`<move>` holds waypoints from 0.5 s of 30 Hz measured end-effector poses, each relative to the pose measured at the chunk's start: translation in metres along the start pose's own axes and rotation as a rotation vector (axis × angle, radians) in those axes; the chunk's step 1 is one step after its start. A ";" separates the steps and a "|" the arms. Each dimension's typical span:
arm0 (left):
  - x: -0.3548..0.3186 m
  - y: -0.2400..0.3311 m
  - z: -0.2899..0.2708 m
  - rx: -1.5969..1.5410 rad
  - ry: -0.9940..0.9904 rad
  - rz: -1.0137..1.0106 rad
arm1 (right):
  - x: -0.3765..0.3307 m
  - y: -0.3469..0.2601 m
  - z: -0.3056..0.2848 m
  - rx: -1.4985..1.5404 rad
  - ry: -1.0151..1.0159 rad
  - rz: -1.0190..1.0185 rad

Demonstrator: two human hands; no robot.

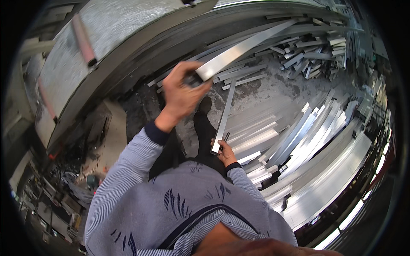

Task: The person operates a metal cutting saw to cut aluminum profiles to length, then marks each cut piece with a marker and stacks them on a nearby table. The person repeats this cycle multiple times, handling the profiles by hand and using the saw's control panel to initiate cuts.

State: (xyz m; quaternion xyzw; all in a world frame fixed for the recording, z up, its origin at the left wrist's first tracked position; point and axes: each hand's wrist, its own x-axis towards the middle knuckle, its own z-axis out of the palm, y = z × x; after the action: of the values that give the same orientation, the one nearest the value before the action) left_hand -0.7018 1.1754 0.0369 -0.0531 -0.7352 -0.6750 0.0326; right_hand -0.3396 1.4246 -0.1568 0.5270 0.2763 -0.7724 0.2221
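Observation:
My left hand point(181, 94), slightly blurred, is closed at the near end of a wide shiny metal bar point(235, 53). The bar slants away toward the upper right. Something dark shows between the thumb and fingers at the bar's end; I cannot make out what it is. Lower down and further right, my right hand point(225, 154) grips a narrower metal bar point(225, 115) close to its near end. This second bar points away across the floor. A thin dark piece point(226, 137) sticks up beside the right fingers.
Long metal profiles point(294, 141) lie stacked on my right. A pile of short cut-offs point(307, 53) is on the floor at the far right. A large grey machine table point(115, 25) stands at the upper left, with a reddish bar point(83, 42) on it. Clutter fills the lower left.

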 end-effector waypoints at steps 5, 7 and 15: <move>0.058 0.113 0.032 -0.064 0.098 0.310 | -0.045 -0.024 0.029 0.034 -0.037 -0.037; 0.067 0.146 0.040 -0.083 0.118 0.386 | -0.060 -0.036 0.036 0.075 -0.155 -0.006; 0.056 0.222 0.057 -0.080 0.182 0.471 | -0.108 -0.062 0.045 0.084 -0.185 -0.282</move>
State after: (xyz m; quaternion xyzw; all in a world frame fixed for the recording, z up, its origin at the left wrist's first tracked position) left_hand -0.7289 1.2524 0.2587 -0.1632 -0.6694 -0.6793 0.2526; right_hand -0.3729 1.4467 -0.0300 0.4185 0.2931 -0.8520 0.1139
